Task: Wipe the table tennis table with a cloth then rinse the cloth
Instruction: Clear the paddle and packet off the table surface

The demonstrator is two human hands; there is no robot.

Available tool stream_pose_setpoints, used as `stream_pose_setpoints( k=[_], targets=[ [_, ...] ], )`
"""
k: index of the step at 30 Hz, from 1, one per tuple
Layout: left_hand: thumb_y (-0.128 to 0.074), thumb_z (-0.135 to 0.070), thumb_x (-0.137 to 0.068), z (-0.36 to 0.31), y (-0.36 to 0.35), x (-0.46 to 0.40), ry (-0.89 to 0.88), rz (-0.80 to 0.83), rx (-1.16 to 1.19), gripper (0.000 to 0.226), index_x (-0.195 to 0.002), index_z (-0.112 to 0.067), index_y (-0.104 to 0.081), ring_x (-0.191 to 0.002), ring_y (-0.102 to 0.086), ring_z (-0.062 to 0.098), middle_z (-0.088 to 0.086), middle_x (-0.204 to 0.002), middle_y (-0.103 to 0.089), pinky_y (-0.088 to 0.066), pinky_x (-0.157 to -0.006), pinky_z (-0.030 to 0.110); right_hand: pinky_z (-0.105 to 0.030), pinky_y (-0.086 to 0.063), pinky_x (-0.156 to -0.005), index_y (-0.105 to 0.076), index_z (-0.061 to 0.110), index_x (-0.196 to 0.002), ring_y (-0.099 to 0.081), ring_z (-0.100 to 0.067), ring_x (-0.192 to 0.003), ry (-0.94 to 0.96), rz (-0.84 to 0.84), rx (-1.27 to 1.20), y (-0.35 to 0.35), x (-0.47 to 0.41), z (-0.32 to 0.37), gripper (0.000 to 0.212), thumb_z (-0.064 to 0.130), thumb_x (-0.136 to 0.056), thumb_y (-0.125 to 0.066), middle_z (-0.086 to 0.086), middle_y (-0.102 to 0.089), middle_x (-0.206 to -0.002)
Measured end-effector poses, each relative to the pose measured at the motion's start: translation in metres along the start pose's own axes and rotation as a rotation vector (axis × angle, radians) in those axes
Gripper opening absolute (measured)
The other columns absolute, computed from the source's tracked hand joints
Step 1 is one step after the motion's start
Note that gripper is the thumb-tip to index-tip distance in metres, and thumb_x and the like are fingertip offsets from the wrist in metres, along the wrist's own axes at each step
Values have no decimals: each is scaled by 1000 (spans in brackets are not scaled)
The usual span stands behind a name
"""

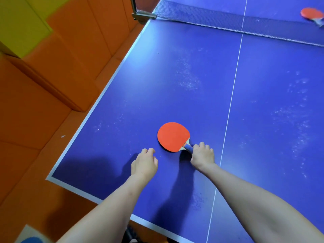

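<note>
The wiping does not look begun. The blue table tennis table (175,95), the bench here, carries pale dusty smears on both sides of its white centre line (231,102), thickest beyond the near bat and out to the right of the line. No cloth shows anywhere in view, so I judge that both steps, the wipe and the rinse, are still to do, and that this moment is about clearing the surface first.

Taking the near red bat (173,136) as the landmark: it lies flat on the bench, just left of the centre line, blade pointing away from the person. The right hand (202,155) is at the bat's handle, fingers curled round it, so it grips the bat. The left hand (144,163) sits just left of the blade, apart from it, knuckles up and fingers loosely curled over nothing; whether the fingertips touch the bench I cannot tell.

Far beyond the bat the net (228,20) crosses the bench, and a 2nd red bat (311,14) lies past it at the right, well away from both hands. That one would also need lifting before a full wipe.
</note>
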State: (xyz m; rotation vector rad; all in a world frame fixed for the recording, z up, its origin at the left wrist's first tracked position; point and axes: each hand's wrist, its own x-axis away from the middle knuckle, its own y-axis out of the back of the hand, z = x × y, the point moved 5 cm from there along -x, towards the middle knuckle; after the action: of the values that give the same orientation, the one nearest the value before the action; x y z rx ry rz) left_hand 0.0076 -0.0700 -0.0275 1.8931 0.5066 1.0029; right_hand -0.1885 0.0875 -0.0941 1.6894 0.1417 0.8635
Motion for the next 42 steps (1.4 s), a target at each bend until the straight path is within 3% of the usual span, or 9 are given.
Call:
stream_pose_setpoints(
  k=[8, 14, 18, 22, 24, 29, 37, 42],
  targets=[
    [-36, -35, -103, 107, 48, 47, 24, -99, 218, 24, -119, -29, -52, -87, -61, 22, -10, -104, -63, -52, -75, 38, -41, -38, -89, -61, 24, -123, -60, -27, -110, 56, -212, -282, 56, 77, 143, 27, 38, -101, -54, -2, -56, -116],
    [-38, -38, -105, 258, 138, 76, 57, -308, 420, 19, -112, -31, -54, -87, -59, 21, -7, -97, -64, -47, -71, 36, -44, -38, -93, -63, 24, -124, -57, -29, -110, 170, -342, -497, 100, 157, 317, 26, 34, -100, -58, -3, -57, -118],
    [-43, -36, -102, 348, 188, 90, 74, -461, 642, 18, -109, -32, -59, -89, -63, 20, -5, -98, -70, -53, -75, 38, -46, -38, -93, -64, 23, -127, -58, -31, -110, 282, -415, -550, 122, 200, 421, 28, 33, -100, -61, -5, -58, -119],
    [-53, -31, -102, 391, 238, 107, 34, -613, 970, 13, -113, -26, -58, -92, -66, 18, -7, -98, -68, -50, -74, 28, -44, -37, -89, -65, 22, -123, -60, -31, -106, 359, -473, -587, 145, 227, 487, 25, 32, -100, -64, -4, -59, -115],
    [-55, -33, -102, 412, 258, 112, 77, -685, 1144, 21, -122, -27, -55, -95, -67, 12, -8, -104, -67, -52, -76, 21, -42, -35, -86, -65, 21, -122, -61, -30, -104, 401, -499, -606, 157, 233, 513, 25, 31, -100, -65, -3, -60, -113],
    [-59, -34, -101, 453, 311, 97, 61, -766, 1384, 34, -132, -22, -54, -92, -72, 8, -10, -114, -67, -61, -79, 27, -39, -30, -84, -65, 24, -122, -62, -28, -98, 492, -560, -611, 184, 224, 566, 25, 29, -98, -69, 2, -58, -109],
    [-55, -21, -103, 541, 417, 4, 91, -900, 1355, 12, -114, -17, -58, -85, -74, 14, -4, -106, -73, -53, -70, 21, -41, -39, -86, -67, 28, -128, -65, -23, -101, 672, -483, -713, 241, 137, 717, 33, 37, -97, -70, 5, -60, -116],
    [-57, -14, -102, 581, 504, -68, 86, -947, 1227, 11, -106, -23, -60, -85, -72, 10, 1, -102, -75, -49, -66, 15, -42, -52, -85, -66, 43, -107, -69, -10, -84, 797, -211, -854, 288, 70, 804, 17, 49, -92, -73, 17, -64, -99]
  ],
)
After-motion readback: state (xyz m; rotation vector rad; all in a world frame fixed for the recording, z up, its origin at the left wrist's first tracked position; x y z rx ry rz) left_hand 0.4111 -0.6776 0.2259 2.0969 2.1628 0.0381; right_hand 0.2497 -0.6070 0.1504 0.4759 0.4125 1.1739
